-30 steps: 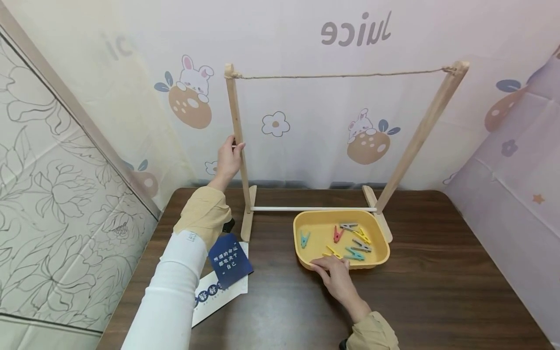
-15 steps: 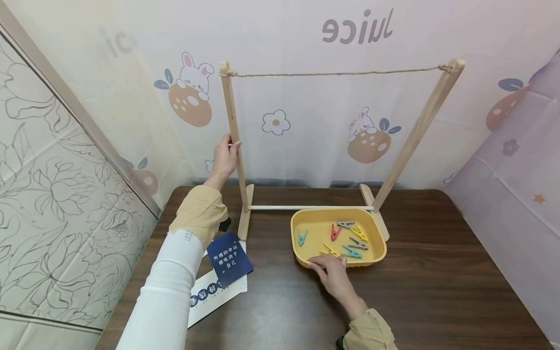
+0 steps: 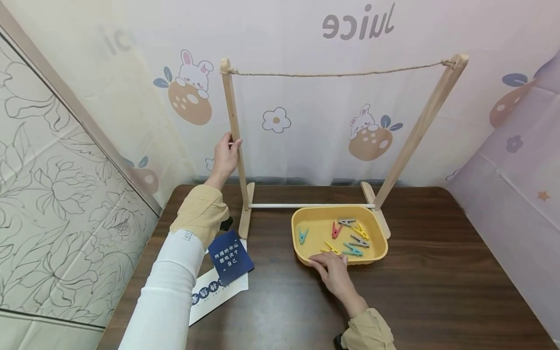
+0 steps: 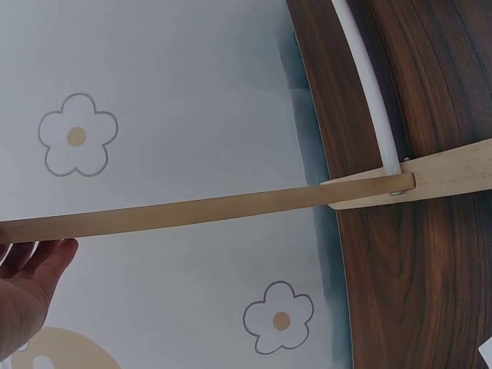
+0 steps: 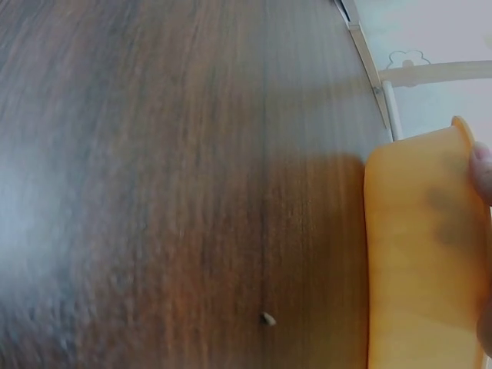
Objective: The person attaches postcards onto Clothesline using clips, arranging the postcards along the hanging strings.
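Head view: not much has changed from a second ago. My left hand is still wrapped around the left post of the wooden rack, fingers curled round it about halfway up, same spot as before. The rack sat a touch lower in the picture earlier, and the right post looks a hair more tilted now, but that may be my head moving more than the rack.

My right hand hasn't gone anywhere either. It stays at the near rim of the yellow tray, fingers laid over the edge and holding it; on the right wrist view the tray fills the right side and I only catch a fingertip at its lip.

The tray sits on the brown table, just in front of the rack's white bottom bar and tucked near the right foot. Inside are the clothespins: a teal one off on its own to the left, a red one, a grey one, and yellow ones with another teal one just past my fingertips.

The string runs across the top between the posts. On the left wrist view the post crosses the frame with my hand at the lower left. Under my left sleeve lie a dark blue card and a white paper.
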Motion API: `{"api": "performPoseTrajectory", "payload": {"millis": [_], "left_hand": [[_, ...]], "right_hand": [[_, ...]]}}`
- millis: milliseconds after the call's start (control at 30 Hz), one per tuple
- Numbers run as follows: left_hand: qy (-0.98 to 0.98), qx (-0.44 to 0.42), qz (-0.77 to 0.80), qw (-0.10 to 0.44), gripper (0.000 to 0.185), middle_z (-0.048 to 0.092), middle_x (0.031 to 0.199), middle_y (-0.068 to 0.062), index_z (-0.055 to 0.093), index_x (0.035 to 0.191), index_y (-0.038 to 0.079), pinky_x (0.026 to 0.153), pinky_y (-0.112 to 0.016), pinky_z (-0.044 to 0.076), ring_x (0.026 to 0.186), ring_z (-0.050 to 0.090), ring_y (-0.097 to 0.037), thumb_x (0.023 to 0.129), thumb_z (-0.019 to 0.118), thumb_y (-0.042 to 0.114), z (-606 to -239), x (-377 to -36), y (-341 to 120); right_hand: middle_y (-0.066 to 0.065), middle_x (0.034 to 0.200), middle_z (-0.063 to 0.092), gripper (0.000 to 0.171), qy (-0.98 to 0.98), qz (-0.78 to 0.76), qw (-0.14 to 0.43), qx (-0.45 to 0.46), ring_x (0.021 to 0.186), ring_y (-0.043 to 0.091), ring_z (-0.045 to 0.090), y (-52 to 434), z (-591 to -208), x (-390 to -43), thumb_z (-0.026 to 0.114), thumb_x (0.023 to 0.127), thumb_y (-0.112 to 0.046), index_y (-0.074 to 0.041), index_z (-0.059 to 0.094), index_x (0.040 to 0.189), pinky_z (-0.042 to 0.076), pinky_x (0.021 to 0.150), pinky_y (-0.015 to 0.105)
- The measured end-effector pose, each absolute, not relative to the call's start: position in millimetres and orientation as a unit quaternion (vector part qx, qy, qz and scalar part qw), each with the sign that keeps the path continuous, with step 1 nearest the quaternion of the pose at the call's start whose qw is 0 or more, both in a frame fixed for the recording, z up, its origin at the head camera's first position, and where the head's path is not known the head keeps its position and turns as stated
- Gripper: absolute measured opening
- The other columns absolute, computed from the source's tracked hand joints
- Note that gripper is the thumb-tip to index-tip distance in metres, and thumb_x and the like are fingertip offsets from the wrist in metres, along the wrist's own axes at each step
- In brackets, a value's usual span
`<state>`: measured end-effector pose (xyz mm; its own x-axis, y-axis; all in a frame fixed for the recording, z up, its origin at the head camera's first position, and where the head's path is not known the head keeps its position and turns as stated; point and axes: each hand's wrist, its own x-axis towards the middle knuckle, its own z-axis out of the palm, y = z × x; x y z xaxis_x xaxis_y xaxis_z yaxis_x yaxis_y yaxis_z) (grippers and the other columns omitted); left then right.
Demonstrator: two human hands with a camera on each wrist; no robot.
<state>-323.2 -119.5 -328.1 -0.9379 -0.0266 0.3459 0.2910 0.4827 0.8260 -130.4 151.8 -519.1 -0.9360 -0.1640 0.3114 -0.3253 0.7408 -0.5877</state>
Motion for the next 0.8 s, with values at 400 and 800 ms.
{"api": "performPoseTrajectory", "payload": {"millis": [400, 800], "left_hand": [[-0.828, -0.075, -0.533, 0.156, 0.033, 0.05, 0.111, -0.019, 0.045, 0.12, -0.002, 0.088, -0.035, 0.041, 0.105, 0.049, -0.026, 0.094, 0.043, 0.018, -329, -317, -119], [-0.803, -0.08, -0.566, 0.17, 0.037, 0.05, 0.112, -0.018, 0.044, 0.124, -0.001, 0.087, -0.032, 0.041, 0.105, 0.049, -0.026, 0.093, 0.046, 0.019, -335, -312, -119]], "right_hand": [[-0.007, 0.083, 0.065, 0.007, -0.92, 0.337, 0.143, 0.141, 0.084, 0.014, 0.055, 152, -522, -131, 0.069, 0.077, -0.017, -0.017, 0.07, 0.084, 0.02, 0.071, 0.035], [-0.006, 0.085, 0.065, 0.009, -0.924, 0.323, 0.142, 0.145, 0.086, 0.016, 0.056, 153, -520, -130, 0.069, 0.077, -0.018, -0.018, 0.07, 0.085, 0.022, 0.071, 0.035]]}}
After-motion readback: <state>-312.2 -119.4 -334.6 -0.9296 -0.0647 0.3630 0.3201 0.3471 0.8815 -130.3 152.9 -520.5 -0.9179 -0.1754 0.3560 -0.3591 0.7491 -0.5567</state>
